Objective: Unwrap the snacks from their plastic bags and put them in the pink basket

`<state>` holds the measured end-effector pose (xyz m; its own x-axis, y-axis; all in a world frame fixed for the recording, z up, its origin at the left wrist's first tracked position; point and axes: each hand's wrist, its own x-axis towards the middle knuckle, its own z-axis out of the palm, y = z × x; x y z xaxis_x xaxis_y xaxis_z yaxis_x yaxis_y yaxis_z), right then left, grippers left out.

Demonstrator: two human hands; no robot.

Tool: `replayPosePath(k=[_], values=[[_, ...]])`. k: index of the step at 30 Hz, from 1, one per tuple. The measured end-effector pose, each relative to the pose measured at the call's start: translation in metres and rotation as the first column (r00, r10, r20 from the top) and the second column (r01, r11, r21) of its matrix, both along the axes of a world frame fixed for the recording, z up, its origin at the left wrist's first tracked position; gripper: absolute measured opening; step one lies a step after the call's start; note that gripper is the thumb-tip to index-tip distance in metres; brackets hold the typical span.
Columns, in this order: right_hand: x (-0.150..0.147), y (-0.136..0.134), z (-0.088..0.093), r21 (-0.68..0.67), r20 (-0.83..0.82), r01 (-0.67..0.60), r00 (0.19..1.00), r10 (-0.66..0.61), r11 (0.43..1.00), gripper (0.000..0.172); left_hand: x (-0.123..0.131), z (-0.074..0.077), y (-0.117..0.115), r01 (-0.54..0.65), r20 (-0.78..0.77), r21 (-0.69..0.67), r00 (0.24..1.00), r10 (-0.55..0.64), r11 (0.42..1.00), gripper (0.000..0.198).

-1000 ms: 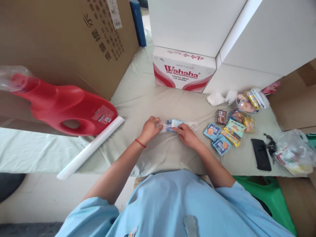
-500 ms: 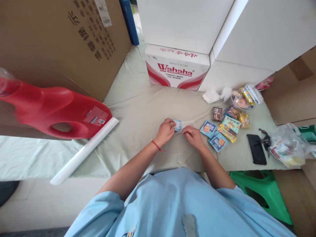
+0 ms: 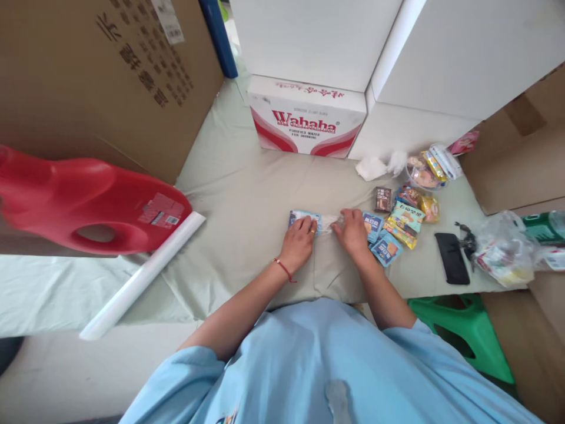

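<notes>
Packet (image 3: 298, 215) on cloth (image 3: 241, 212), snacks (image 3: 405, 217) right, jug (image 3: 103, 197) left, water box (image 3: 306, 122) behind

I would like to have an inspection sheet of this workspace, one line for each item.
Surface: wrinkled pale-green cloth.
Job's things: blue packet, with clear wrap at its right.
Clutter: snacks, phone, plastic bag at right; red bottle, white tube at left.
Hands: left hand over the blue packet; right hand at the clear wrap, grip unclear.
Cables: nothing seen for certain; dark tangle by the phone is unclear.
Surroundings: Wahaha box ahead, brown carton left, green stool lower right.
</notes>
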<state>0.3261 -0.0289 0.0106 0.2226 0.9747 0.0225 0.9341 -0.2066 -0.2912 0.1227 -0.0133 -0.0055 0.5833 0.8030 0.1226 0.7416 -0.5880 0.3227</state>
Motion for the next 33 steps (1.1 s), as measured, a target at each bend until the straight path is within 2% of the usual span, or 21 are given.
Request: replayPosePath(k=[2,5,8,11,16,20,22,25,27,29,32,33], values=[[-0.004,-0.001,0.005,0.001,0.053,-0.045,0.998,0.045,0.999,0.048,0.0,-0.001,-0.002,-0.002,-0.034,0.015,0.999,0.003,1.0,0.047],[-0.009,0.004,0.016,-0.063,0.055,-0.135,0.989,0.139,0.989,0.027,-0.001,-0.003,-0.004,-0.004,-0.057,0.015,0.998,0.005,1.0,0.049],[-0.017,0.015,0.029,-0.099,-0.051,-0.16,0.987,0.155,0.982,0.024,-0.003,-0.005,-0.007,0.009,-0.035,0.019,0.999,-0.008,1.0,0.051],[-0.039,0.034,0.037,-0.12,-0.145,-0.207,0.971,0.189,0.971,0.022,-0.002,-0.004,-0.008,0.004,-0.012,0.011,1.0,-0.004,1.0,0.051],[-0.085,0.061,0.036,-0.191,-0.146,-0.24,0.966,0.214,0.952,0.023,-0.012,0.003,-0.008,0.042,0.025,-0.017,0.999,-0.041,0.999,0.043],[-0.111,0.055,0.027,-0.209,-0.154,-0.283,0.955,0.254,0.936,0.023,-0.043,0.006,-0.019,0.086,0.126,-0.031,0.989,-0.082,0.996,0.038],[-0.123,0.043,0.023,-0.157,-0.128,-0.308,0.949,0.29,0.938,0.024,-0.062,0.004,-0.028,0.049,0.184,-0.03,0.982,-0.042,0.998,0.03],[-0.141,0.024,0.02,-0.056,-0.045,-0.314,0.949,0.312,0.948,0.041,-0.088,0.0,-0.045,-0.059,0.28,-0.025,0.958,0.063,0.998,0.026],[-0.15,0.017,0.019,-0.036,0.001,-0.318,0.948,0.319,0.947,0.049,-0.101,-0.005,-0.056,-0.138,0.328,-0.015,0.935,0.135,0.99,0.026],[-0.157,0.015,0.019,-0.045,0.034,-0.324,0.945,0.326,0.945,0.045,-0.111,-0.009,-0.067,-0.199,0.358,-0.009,0.914,0.189,0.98,0.025],[-0.162,0.016,0.019,-0.051,0.066,-0.331,0.94,0.334,0.942,0.026,-0.12,-0.012,-0.079,-0.246,0.381,-0.025,0.894,0.236,0.969,0.023],[-0.162,0.017,0.019,-0.05,0.066,-0.336,0.939,0.339,0.941,0.027,-0.121,-0.011,-0.082,-0.255,0.389,-0.029,0.888,0.246,0.966,0.023]])
